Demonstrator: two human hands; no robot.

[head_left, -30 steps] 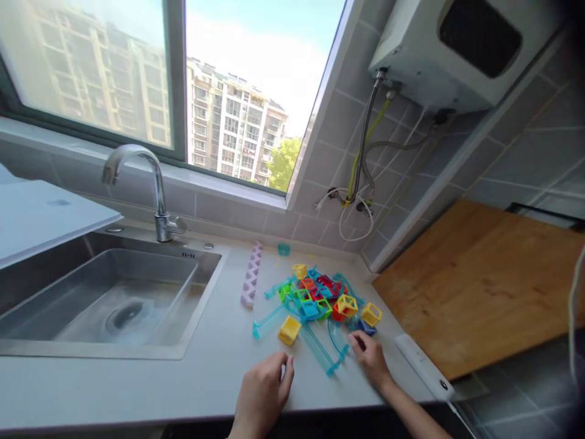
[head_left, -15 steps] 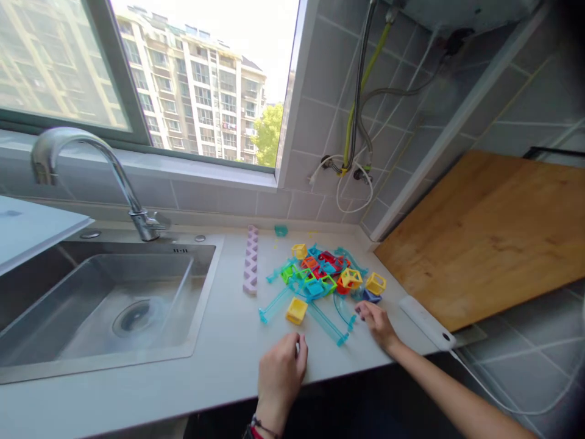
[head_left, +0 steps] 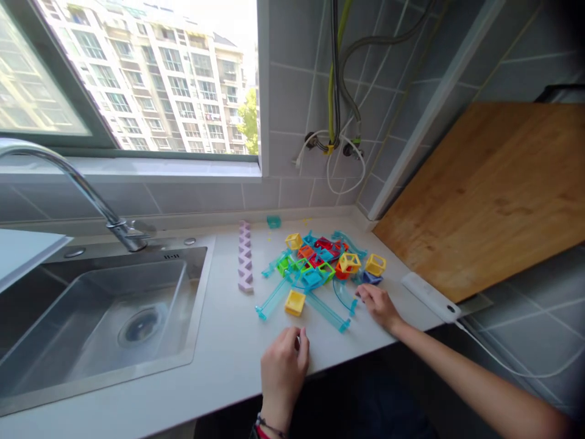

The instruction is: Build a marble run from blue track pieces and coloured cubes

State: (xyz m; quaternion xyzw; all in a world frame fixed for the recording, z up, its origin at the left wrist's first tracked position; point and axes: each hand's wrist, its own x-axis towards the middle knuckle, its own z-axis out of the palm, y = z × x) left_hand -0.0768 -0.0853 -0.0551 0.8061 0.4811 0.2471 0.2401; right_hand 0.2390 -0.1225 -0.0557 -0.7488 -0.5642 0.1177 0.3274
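Note:
My left hand [head_left: 284, 367] rests at the counter's front edge in a loose fist, with nothing visible in it. Just beyond its knuckles stands a yellow cube-shaped toy block [head_left: 295, 303]. On the right, my right hand [head_left: 379, 306] lies on the counter with curled fingers, and no held thing shows. Its fingertips are close to a curved clear-blue track piece [head_left: 342, 297] and a dark blue block [head_left: 372, 278]. Beyond both hands is a pile of toy parts, including a red piece [head_left: 325, 245], a green frame [head_left: 326, 271] and a straight blue track [head_left: 326, 311].
A sink [head_left: 201, 305] with a faucet [head_left: 86, 189] is at the left. A lilac zigzag strip [head_left: 245, 256] lies between sink and pile. A white power strip [head_left: 429, 297] and a leaning wooden board [head_left: 493, 207] border the right side.
The camera view has shifted to the right and down, so the window and faucet sit further left. Both hands and the toy parts stay nearly where they were.

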